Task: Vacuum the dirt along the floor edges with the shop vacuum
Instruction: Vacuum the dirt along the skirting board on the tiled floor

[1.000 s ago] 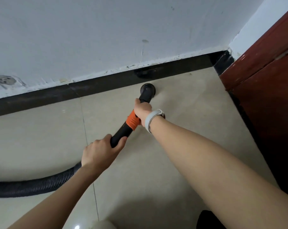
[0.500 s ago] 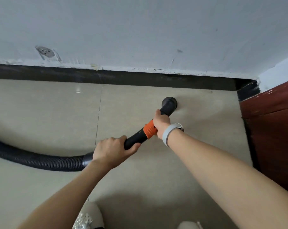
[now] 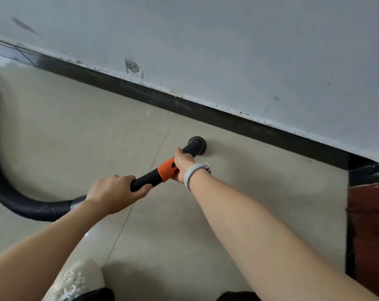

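The black vacuum wand with an orange collar points at the beige tile floor. Its round nozzle rests on the floor a short way out from the black baseboard. My right hand grips the wand just behind the nozzle, a grey band on its wrist. My left hand grips the wand's rear end where the ribbed black hose joins. The hose curves off to the left edge of the view.
A pale wall with a patched spot rises above the baseboard. A dark red door stands at the right, by the corner. My light beaded shoe shows at the bottom. A tile joint runs under the wand.
The nozzle has slid left along the floor, away from the corner by the door. The view has swung, so the baseboard now slopes down to the right. Both hands keep their grip.
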Tool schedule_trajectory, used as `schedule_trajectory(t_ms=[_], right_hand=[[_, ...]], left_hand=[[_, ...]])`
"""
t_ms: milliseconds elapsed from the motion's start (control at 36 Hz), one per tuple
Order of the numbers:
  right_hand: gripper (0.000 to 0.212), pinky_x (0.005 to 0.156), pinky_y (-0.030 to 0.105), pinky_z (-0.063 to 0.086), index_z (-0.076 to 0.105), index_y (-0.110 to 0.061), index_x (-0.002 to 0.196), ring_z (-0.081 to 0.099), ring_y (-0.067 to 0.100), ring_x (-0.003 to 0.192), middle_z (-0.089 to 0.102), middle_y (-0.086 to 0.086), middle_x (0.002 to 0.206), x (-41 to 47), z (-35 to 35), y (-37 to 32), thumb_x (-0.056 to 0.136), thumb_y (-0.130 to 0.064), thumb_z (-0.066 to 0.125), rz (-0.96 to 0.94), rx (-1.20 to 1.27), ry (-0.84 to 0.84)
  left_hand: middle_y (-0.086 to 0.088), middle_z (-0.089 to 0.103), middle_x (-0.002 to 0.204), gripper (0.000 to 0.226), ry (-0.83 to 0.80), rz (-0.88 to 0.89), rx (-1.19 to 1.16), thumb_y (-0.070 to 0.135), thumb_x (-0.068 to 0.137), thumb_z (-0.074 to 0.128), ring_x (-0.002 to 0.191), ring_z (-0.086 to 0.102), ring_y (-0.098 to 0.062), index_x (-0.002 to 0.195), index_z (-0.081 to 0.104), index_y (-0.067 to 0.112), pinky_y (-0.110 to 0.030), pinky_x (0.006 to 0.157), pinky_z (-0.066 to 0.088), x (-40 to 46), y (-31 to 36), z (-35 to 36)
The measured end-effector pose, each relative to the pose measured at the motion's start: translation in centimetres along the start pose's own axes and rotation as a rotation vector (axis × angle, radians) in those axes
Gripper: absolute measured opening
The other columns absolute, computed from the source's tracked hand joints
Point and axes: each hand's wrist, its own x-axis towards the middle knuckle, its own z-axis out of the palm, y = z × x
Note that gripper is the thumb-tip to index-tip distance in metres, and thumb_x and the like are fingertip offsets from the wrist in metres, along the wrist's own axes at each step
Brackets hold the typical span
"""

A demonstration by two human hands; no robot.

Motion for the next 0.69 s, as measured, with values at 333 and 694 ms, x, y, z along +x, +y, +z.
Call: schedule_trajectory(t_ms=[333, 694], right_hand=[[0.044, 0.085, 0.045, 0.052, 0.043, -0.007, 0.129, 0.059, 0.033, 0.110, 0.057, 0.016, 0.119, -1.3, -8.7, 5.3, 0.101, -0.040, 0.042, 0.076, 0.300, 0.245], [0.066, 0.098, 0.048, 0.047, 0.044, -0.004, 0.127, 0.061, 0.035, 0.099, 0.058, 0.014, 0.128, -0.5, 6.7, 10.1, 0.090, -0.058, 0.039, -0.032, 0.212, 0.328]], left_hand=[[0.006, 0.049, 0.065, 0.052, -0.026, 0.359, 0.068, 0.072, 0.087, 0.030, 0.069, 0.054, -0.021, 0.079, 0.047, 0.024, -0.030, 0.064, 0.039, 0.0, 6.8, 3.2], [0.008, 0.047, 0.063, 0.047, 0.118, 0.217, -0.012, 0.073, 0.083, 0.039, 0.074, 0.059, -0.025, 0.082, 0.047, 0.027, -0.029, 0.062, 0.036, -3.7, -7.0, 8.3]])
